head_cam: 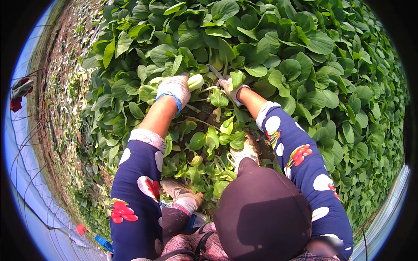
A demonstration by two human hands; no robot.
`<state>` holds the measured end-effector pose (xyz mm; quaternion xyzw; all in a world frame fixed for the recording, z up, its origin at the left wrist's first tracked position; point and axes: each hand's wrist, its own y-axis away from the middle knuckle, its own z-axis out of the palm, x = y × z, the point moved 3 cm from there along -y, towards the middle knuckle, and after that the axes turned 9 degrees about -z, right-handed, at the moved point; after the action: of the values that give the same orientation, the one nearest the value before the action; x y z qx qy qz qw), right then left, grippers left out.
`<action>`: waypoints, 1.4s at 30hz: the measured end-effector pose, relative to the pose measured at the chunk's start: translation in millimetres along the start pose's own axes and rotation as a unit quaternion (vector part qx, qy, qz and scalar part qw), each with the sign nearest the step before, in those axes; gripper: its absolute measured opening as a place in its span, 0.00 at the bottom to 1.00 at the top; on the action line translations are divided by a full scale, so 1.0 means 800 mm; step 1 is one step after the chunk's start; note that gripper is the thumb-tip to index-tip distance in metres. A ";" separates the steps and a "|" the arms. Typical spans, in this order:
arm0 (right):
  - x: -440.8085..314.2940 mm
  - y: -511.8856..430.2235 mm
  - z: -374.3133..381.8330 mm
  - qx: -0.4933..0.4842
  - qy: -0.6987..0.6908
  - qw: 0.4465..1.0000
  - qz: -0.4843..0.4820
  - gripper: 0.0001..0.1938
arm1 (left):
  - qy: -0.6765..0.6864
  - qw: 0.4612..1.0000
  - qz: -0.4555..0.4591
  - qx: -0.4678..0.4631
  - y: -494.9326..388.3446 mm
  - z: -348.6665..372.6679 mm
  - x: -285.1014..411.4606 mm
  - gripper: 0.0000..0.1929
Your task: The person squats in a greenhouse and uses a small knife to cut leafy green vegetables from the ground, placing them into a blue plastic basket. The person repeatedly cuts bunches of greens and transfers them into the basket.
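My left hand (174,89), in a pale knit glove with a blue band at the wrist, grips a leafy green plant by its thick pale stem base (196,82). The plant lies sideways, its cut-looking base pointing right. Just to the right is my gloved right hand (230,86), closed around a knife whose thin grey blade (214,70) points up and left among the stems. A leaf partly covers this hand. Below and between the hands, small leafy plants (212,138) and loose leaves lie over dark soil (202,114).
Dense leafy greens (290,70) stand ahead and to the right. My shoes (246,151) are among low leaves. On the left runs a strip of ground strewn with cut leaves (70,81), beside plastic sheeting (24,130). A blue crate (104,243) sits at the lower left.
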<state>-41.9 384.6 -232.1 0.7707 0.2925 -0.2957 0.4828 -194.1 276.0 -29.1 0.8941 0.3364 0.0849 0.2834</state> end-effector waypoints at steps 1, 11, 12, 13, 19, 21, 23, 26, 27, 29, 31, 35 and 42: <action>-0.032 0.013 0.007 -0.030 -0.001 1.000 -0.010 0.17 | -0.003 1.000 -0.018 -0.007 0.007 0.006 -0.017 0.16; -0.058 0.066 -0.034 0.143 -0.135 0.964 -0.177 0.16 | 0.101 0.988 0.043 0.110 0.055 0.012 -0.032 0.26; -0.065 0.072 -0.034 0.133 -0.247 0.948 -0.149 0.16 | 0.128 0.982 0.066 0.126 0.058 0.020 -0.034 0.27; -0.073 0.076 -0.025 0.104 -0.361 0.920 -0.110 0.16 | 0.153 0.974 0.085 0.142 0.064 0.024 -0.036 0.28; -0.110 0.074 -0.007 0.023 -0.499 0.866 -0.027 0.23 | 0.116 0.975 0.123 0.142 0.096 0.025 -0.029 0.31; -0.111 0.065 0.000 -0.009 -0.547 0.837 -0.009 0.24 | 0.073 0.976 0.139 0.150 0.106 0.024 -0.030 0.30; -0.107 0.069 -0.002 -0.021 -0.564 0.825 -0.028 0.23 | 0.043 0.973 0.158 0.165 0.118 0.023 -0.032 0.30; -0.117 0.090 -0.004 -0.055 -0.584 0.809 -0.049 0.21 | 0.099 0.967 0.162 0.172 0.135 0.033 -0.046 0.30; -0.115 0.099 -0.009 -0.076 -0.576 0.813 -0.039 0.22 | 0.121 0.963 0.163 0.176 0.144 0.029 -0.044 0.30; -0.114 0.113 -0.017 -0.053 -0.567 0.820 -0.058 0.24 | 0.189 0.941 0.194 0.201 0.165 0.018 -0.037 0.28; -0.128 0.137 -0.025 -0.071 -0.578 0.807 -0.092 0.24 | 0.218 0.946 0.172 0.166 0.186 0.018 -0.042 0.26; -0.146 0.182 -0.036 -0.101 -0.557 0.813 -0.134 0.21 | 0.395 0.899 0.121 0.142 0.222 0.039 -0.045 0.26; -0.160 0.201 -0.037 -0.064 -0.484 0.863 -0.132 0.21 | 0.523 0.851 0.048 -0.013 0.242 0.037 -0.036 0.33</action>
<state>-2.2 332.1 -34.9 0.4523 0.1395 -0.6735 0.5678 -98.6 125.0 56.8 0.7289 0.3903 0.5576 0.0733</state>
